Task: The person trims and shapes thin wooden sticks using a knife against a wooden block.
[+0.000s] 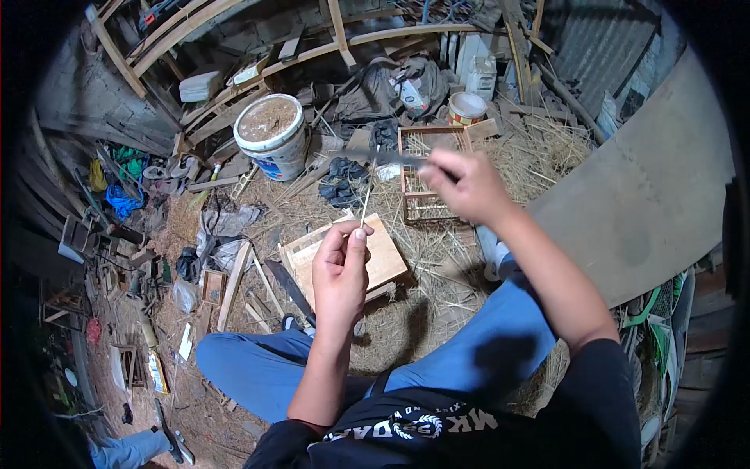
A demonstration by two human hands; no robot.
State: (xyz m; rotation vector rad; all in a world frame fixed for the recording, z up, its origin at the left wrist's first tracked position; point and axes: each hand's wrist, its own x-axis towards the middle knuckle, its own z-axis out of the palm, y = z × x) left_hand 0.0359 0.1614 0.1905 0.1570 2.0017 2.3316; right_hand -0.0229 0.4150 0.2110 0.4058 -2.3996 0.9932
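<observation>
My left hand (pixel 344 258) pinches the lower end of a thin pale stick (pixel 367 191), which stands nearly upright above a wooden board (pixel 383 254). In my right hand (pixel 465 184) is the dark handle of a knife (pixel 391 157); its blade points left, level with the upper part of the stick. Whether blade and stick touch, I cannot tell. Behind my right hand stands a small wooden cage frame (pixel 405 184) with thin bars. A second, dark blade (pixel 291 289) lies against the left side of the board.
A white bucket (pixel 269 152) of shavings stands at the upper left, a smaller tub (pixel 467 109) beyond the cage. On the right is a large grey sheet (pixel 633 187). Straw and wood scraps cover the floor. Another person's leg (pixel 133 449) shows at the lower left.
</observation>
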